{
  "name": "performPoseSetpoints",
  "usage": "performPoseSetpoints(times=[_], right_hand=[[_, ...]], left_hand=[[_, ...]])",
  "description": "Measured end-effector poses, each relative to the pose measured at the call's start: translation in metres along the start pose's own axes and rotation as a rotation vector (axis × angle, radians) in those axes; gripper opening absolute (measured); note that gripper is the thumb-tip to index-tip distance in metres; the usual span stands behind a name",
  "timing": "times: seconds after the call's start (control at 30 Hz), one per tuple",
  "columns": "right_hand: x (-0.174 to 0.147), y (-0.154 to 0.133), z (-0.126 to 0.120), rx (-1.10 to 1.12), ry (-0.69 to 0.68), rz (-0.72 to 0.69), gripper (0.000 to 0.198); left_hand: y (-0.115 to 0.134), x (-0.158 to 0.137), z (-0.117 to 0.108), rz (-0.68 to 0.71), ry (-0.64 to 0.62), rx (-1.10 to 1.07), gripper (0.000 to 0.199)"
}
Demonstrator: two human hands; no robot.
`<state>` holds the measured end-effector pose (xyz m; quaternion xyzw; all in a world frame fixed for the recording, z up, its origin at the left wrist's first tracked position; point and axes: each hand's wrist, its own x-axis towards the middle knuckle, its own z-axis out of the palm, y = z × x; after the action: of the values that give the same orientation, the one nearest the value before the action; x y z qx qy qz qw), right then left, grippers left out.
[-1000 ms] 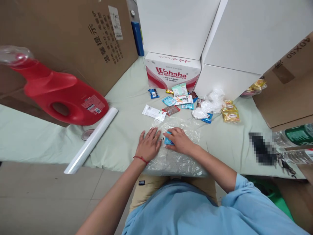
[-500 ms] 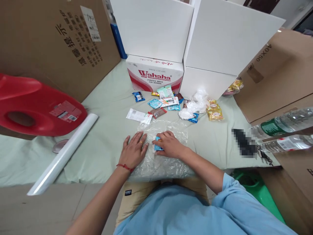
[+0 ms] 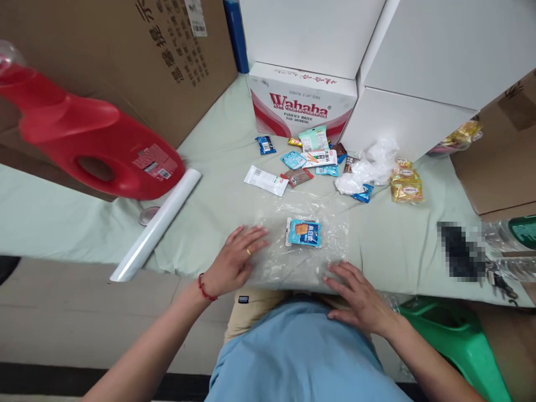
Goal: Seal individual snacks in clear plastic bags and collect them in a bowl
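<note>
A small blue snack packet (image 3: 306, 232) lies flat on a clear plastic sheet (image 3: 278, 267), with a white edge of something showing under its left side. My left hand (image 3: 238, 258) is at the sheet's left edge, palm down, fingers stretched out and holding nothing. At the sheet's near right corner is my right hand (image 3: 359, 296), fingers spread, also holding nothing. Neither hand touches the blue packet. Behind the sheet lie a white snack packet (image 3: 265, 180), a brown-red packet (image 3: 298, 177) and several other small snack packets.
A white roll (image 3: 157, 229) and a red jug (image 3: 100, 151) stand at the left. A Wahaha carton (image 3: 304, 103) is at the back, beside white boxes. Crumpled clear plastic (image 3: 372, 164) and yellow packets (image 3: 406, 184) lie right, with keys (image 3: 500, 285) and bottles beyond. A green stool (image 3: 456, 329) stands below.
My right hand has let go of the blue packet and moved toward me and to the right. The packet now lies uncovered on the sheet. The camera view has also shifted.
</note>
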<state>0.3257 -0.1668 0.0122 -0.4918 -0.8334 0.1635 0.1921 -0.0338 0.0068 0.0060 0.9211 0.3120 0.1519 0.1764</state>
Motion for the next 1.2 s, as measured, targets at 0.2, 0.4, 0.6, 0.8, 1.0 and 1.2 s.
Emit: performPoseSetpoints(times=[0.2, 0.4, 0.6, 0.8, 1.0, 1.2], right_hand=[[0.006, 0.010, 0.017, 0.028, 0.083, 0.173, 0.040], [0.057, 0.024, -0.033, 0.449, 0.035, 0.315, 0.029], [0.100, 0.060, -0.045, 0.634, 0.085, 0.630, 0.042], [0.096, 0.092, -0.043, -0.011, 0.000, 0.728, 0.026], [0.134, 0.096, -0.060, -0.265, -0.003, 0.508, 0.032], [0.212, 0.088, -0.028, -0.260, -0.087, 0.430, 0.065]], left_hand=[[-0.011, -0.011, -0.002, 0.028, -0.170, -0.068, 0.084], [-0.017, 0.014, -0.006, -0.027, -0.136, -0.109, 0.038], [-0.024, 0.061, -0.008, -0.251, 0.001, -0.254, 0.046], [-0.039, 0.089, 0.008, -0.578, 0.112, 0.036, 0.025], [-0.033, 0.061, -0.003, -0.628, 0.476, 0.119, 0.024], [0.042, 0.029, -0.004, -0.211, 0.754, 0.273, 0.019]])
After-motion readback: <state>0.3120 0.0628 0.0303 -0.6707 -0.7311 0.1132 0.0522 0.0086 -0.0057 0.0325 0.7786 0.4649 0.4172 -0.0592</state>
